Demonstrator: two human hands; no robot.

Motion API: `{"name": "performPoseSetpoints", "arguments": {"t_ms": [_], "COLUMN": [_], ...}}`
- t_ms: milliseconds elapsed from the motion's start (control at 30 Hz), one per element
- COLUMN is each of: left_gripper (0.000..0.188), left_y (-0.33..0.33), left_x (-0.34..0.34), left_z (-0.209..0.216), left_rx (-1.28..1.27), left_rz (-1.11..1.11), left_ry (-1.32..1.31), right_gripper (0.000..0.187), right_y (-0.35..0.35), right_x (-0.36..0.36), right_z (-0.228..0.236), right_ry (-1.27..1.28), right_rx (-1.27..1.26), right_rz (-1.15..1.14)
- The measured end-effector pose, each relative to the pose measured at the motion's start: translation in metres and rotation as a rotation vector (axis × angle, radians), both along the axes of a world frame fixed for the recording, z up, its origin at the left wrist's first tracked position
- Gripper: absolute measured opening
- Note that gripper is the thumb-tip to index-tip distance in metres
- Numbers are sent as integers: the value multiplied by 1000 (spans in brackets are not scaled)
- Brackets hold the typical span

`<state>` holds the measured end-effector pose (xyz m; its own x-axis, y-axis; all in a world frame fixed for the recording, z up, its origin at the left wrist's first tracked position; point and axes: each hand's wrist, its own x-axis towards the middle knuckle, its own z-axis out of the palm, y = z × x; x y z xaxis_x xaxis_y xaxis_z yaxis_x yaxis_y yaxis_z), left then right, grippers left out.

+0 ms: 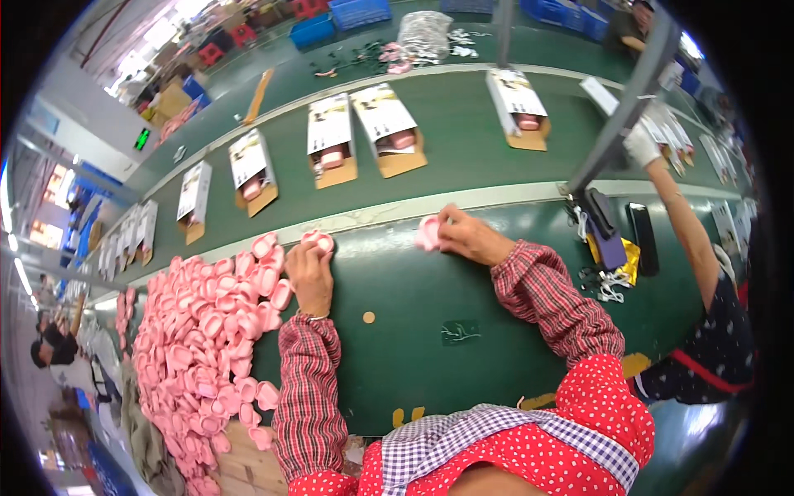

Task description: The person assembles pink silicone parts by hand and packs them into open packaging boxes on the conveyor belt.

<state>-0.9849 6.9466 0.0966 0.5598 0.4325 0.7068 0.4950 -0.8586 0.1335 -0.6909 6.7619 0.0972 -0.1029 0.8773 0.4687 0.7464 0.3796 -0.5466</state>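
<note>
A large heap of pink moulded pieces, rounded and hollow like small cups, covers the left part of the green table. At the heap's upper right edge my left hand has its fingers closed on one pink piece, which shows beyond the fingertips. Farther right, near the table's far edge, my right hand pinches another pink piece between thumb and fingers. Part of that piece is hidden behind the fingers.
Beyond the table runs a green conveyor belt carrying open white boxes with pink items inside. A metal post rises at the right. Near it lie a purple case, a white cable and a co-worker's arm.
</note>
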Motion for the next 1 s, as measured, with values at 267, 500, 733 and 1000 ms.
{"name": "performPoseSetpoints", "arguments": {"t_ms": [267, 500, 733, 1000], "left_gripper": [19, 19, 16, 36], "left_y": [33, 67, 144, 150], "left_x": [-55, -42, 105, 117], "left_z": [-16, -8, 7, 5], "left_rx": [-58, -69, 51, -104], "left_rz": [-12, -127, -63, 16], "left_ry": [-48, -12, 29, -144], "right_gripper": [20, 17, 11, 27], "right_y": [158, 154, 122, 116], "right_x": [11, -86, -211, -203], "right_z": [15, -32, -30, -26], "right_ry": [-218, -133, -99, 19], "right_rx": [-44, 402, 259, 109], "right_rz": [-633, -312, 89, -14]}}
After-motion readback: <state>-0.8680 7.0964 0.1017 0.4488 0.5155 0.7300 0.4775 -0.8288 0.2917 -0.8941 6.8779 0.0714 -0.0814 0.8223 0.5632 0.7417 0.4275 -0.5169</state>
